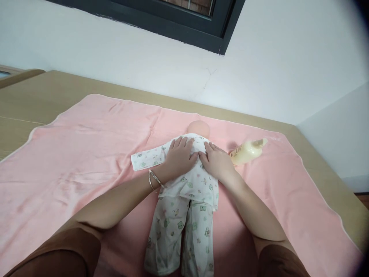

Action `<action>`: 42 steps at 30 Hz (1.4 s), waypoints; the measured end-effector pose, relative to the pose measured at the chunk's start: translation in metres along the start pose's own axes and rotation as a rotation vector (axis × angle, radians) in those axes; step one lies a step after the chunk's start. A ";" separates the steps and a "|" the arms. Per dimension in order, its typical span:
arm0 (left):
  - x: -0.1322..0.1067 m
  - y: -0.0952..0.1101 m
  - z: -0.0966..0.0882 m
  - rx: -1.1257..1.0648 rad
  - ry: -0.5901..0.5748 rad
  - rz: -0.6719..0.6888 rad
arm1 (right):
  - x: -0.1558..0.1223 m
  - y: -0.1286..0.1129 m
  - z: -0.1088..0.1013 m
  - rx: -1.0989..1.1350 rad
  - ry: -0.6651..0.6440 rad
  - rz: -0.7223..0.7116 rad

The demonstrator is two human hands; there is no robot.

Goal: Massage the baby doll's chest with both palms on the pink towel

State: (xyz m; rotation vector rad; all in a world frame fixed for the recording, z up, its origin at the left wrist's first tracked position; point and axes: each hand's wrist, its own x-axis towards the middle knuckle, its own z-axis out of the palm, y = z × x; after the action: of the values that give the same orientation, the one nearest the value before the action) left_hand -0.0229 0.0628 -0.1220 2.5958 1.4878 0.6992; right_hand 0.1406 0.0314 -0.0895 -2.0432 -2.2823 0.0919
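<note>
A baby doll [190,186] in a white printed top and trousers lies on a pink blanket [100,154], its bald head pointing away from me. My left hand [179,157] rests flat on the left side of the doll's upper body, fingers stretched out. On the right side lies my right hand [215,161], also flat with fingers extended, the two thumbs close together. One sleeve of the top reaches out to the left; the other is hidden by my right hand and arm. No face shows on the doll's head.
A pale yellow pump bottle [247,151] lies on its side on the blanket, just right of my right hand. Under the blanket is a wooden table [66,85]. Behind it rises a white wall [161,65] with a dark window frame [173,29].
</note>
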 end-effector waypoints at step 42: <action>0.001 -0.003 0.011 -0.133 0.056 -0.029 | 0.009 0.002 0.009 -0.023 0.057 -0.009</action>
State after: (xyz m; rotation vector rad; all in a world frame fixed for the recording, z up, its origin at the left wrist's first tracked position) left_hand -0.0203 0.0670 -0.1322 2.4711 1.4369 0.8435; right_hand 0.1407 0.0405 -0.0986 -2.0187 -2.2691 0.0070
